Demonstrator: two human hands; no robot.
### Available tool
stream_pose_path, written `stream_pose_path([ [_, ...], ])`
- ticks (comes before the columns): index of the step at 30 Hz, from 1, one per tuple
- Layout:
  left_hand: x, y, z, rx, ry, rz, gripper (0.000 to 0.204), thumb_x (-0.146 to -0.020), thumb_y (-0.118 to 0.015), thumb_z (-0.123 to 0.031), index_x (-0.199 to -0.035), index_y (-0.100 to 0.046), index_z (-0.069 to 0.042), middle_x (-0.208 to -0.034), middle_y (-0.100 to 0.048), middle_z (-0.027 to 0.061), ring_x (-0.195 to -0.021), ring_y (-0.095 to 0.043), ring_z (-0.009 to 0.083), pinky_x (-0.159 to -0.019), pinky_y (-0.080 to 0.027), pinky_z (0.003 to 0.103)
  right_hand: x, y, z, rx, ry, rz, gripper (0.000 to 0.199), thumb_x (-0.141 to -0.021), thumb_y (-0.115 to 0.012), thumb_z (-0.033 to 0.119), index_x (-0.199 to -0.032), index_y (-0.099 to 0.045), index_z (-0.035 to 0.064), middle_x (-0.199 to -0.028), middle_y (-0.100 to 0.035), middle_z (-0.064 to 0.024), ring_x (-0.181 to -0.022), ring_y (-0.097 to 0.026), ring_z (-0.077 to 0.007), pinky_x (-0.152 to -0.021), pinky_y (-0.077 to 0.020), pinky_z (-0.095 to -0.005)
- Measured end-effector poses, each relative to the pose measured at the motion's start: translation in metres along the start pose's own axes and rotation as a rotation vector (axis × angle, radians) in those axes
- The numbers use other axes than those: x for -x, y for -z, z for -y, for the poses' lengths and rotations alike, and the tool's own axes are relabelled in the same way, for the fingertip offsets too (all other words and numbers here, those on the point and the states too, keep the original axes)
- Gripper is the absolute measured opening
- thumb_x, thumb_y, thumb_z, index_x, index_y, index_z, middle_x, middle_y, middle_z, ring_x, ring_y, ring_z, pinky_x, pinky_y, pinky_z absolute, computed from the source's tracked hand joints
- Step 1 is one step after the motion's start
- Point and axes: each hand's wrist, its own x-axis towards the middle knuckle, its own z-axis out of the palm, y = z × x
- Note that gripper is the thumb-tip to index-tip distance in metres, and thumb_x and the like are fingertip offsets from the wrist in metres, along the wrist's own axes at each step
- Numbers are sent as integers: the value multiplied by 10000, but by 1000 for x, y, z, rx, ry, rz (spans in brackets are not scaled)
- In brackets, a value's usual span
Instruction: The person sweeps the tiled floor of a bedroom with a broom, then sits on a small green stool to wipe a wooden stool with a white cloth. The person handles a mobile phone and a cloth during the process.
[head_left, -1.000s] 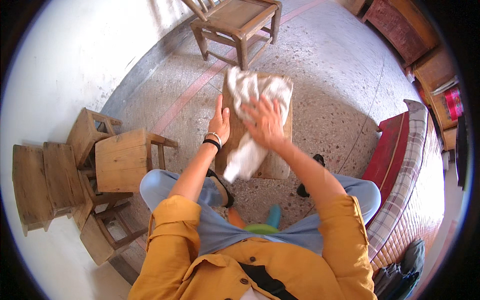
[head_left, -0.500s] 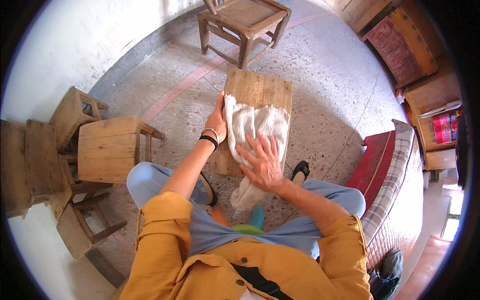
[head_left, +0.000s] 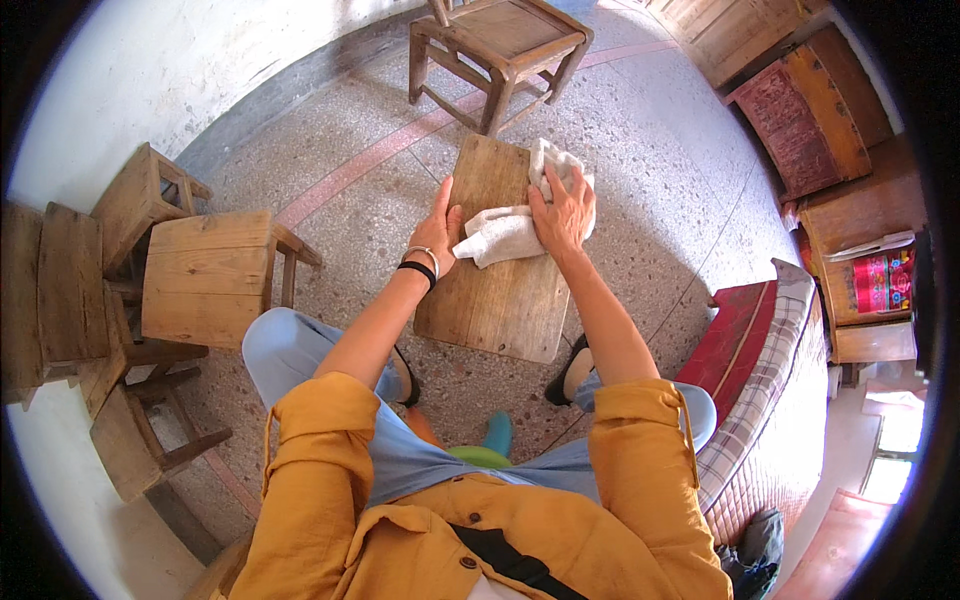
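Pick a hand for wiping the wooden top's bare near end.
Right, probably: the right hand lies on the cloth, while the left hand is at the left edge of the wooden top, seemingly better placed to steady it.

We count two hands in all, one left hand [head_left: 436, 232] and one right hand [head_left: 563, 210]. We see one whitish cloth [head_left: 502, 241] and one wooden tabletop [head_left: 498, 310]. One bangle [head_left: 429, 256] and one black band [head_left: 420, 268] make two pieces of wristwear. We find two mustard sleeves [head_left: 325, 420], two dark shoes [head_left: 561, 382] and one black strap [head_left: 512, 562]. We note one green seat [head_left: 480, 457] with two legs in sight, one orange leg [head_left: 425, 428] and one teal leg [head_left: 497, 433]. We count one wooden chair [head_left: 502, 42] and at least five wooden stools [head_left: 205, 285]; they overlap, so we cannot settle their exact number.
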Motion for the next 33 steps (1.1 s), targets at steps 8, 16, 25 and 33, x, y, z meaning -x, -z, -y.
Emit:
stream_pose_path([
  [8,2,-3,-8,-41,74,5,532,-976,-299,-343,-1452,-76,-265,-635,-506,121,-572,-508,292,-573,-409,425,132,79,10,-218,-59,307,515,-856,-573,269,-1333,-436,129,-1420,-148,-268,-1284,-213,-476,-1013,-249,-560],
  [16,6,9,-17,-34,111,74,549,-967,-302,-322,-1444,-38,-253,-933,-615,222,-847,-584,397,-756,-452,474,79,49,-18,-233,-229,349,573,-848,-572,338,-1375,-382,214,-1418,-183,-251,-1239,-360,-420,-970,-374,-492],
  [25,3,7,-18,-66,87,60,536,-976,-275,-332,-1449,-39,-245,-868,-578,184,-781,-554,345,-715,-439,443,10,15,-33,-193,-268,191,522,-856,-551,374,-1341,-425,228,-1356,-298,-299,-1156,-443,-457,-952,-387,-474],
  [33,3,-3,-7,-41,47,-15,524,-984,-268,-366,-1457,-77,-247,-566,-415,39,-494,-422,179,-493,-365,366,162,101,16,-358,-187,474,534,-885,-534,168,-1385,-351,123,-1381,-195,-341,-1245,-283,-521,-933,-390,-498],
])
